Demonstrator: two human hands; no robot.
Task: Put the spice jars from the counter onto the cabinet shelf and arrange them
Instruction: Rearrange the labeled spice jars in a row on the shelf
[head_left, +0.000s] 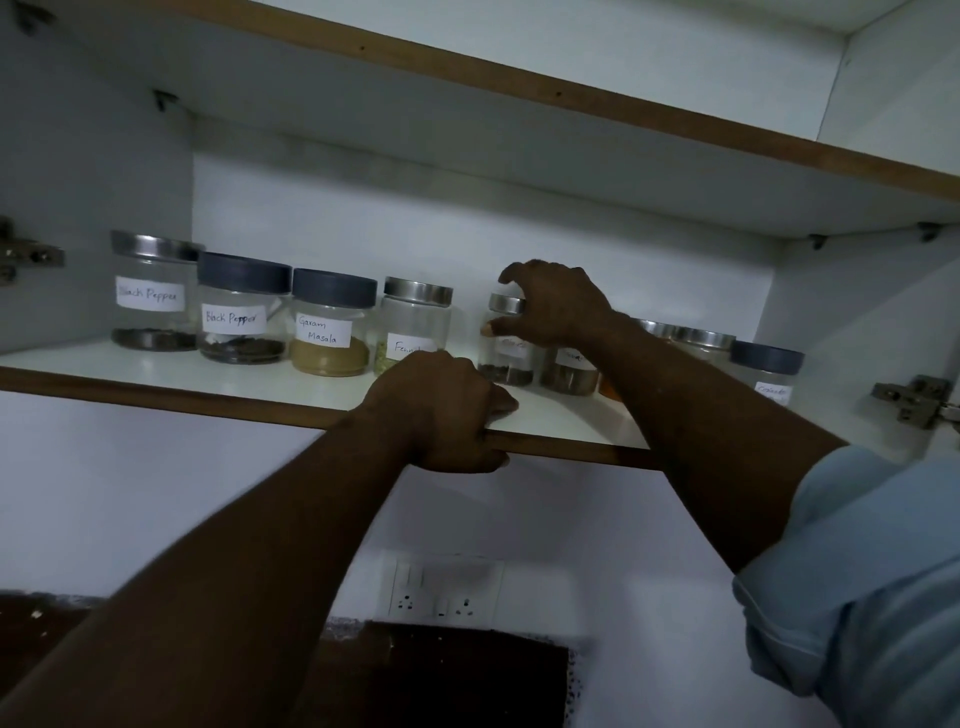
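Note:
Several labelled glass spice jars stand in a row on the white cabinet shelf (218, 384). From the left: a steel-lidded Black Pepper jar (150, 293), a grey-lidded Black Pepper jar (240, 312), a Garam Masala jar (332, 325) and a Fennel jar (415, 322). My right hand (556, 306) grips the steel lid of a small jar with dark spice (506, 358), which stands on the shelf. My left hand (447, 410) curls round the shelf's brown front edge. More jars (701, 343) behind my right forearm are partly hidden; a grey-lidded jar (766, 371) ends the row.
An upper shelf (571, 98) hangs low over the jars. Metal door hinges sit at the cabinet's left side (26, 257) and right side (911, 400). Below, a white wall carries a socket plate (441, 584) above a dark counter (441, 675).

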